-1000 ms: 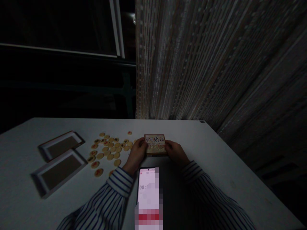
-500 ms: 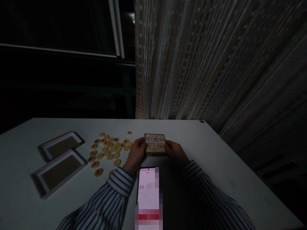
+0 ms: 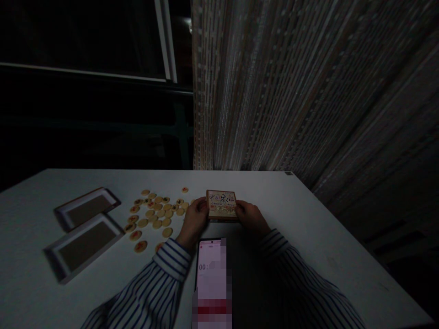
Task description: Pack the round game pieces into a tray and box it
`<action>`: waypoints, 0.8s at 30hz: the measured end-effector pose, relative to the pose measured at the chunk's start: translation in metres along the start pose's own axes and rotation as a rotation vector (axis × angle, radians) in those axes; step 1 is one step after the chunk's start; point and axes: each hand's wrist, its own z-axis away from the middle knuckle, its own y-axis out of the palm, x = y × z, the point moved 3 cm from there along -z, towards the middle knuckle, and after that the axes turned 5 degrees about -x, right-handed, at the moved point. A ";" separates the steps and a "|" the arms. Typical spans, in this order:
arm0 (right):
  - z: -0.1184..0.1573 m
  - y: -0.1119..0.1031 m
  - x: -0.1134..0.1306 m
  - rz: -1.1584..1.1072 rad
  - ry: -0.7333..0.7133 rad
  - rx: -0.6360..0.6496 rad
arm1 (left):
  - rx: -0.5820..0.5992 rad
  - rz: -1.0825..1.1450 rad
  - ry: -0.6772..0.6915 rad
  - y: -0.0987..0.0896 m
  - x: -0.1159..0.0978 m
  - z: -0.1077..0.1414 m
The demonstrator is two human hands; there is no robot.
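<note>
A long stringy curtain (image 3: 247, 91) hangs beyond the Chinese chess box (image 3: 222, 204), and a pale table (image 3: 329, 256) spreads out on every side of it in the dim light. Two striped sleeves (image 3: 147, 288) reach toward the box from its near side. Well off to its left I see two shallow open trays, the far one (image 3: 91, 208) and the near one (image 3: 87, 242), their corners meeting or nearly so. A lit phone (image 3: 211, 274) lies just this side of the box. The left hand (image 3: 194, 221) grips the box's left edge and the right hand (image 3: 253, 217) its right; whether it touches the table, I can't tell. Round wooden pieces (image 3: 157, 224), some marked red or black, lie scattered between box and trays.
</note>
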 end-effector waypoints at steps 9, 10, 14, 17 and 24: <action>0.001 0.002 0.000 -0.037 -0.029 0.004 | 0.033 0.032 -0.026 -0.001 0.004 -0.001; 0.001 0.002 0.000 -0.026 -0.048 -0.009 | 0.031 0.024 -0.025 -0.001 0.004 -0.001; 0.007 0.001 0.006 0.102 -0.191 -0.112 | 0.010 0.005 -0.042 0.000 0.005 0.000; 0.013 0.006 0.016 0.165 -0.370 -0.109 | 0.008 0.019 -0.057 0.001 0.003 0.001; 0.033 0.027 0.034 0.274 -0.597 -0.025 | 0.026 0.062 -0.067 0.002 0.001 0.003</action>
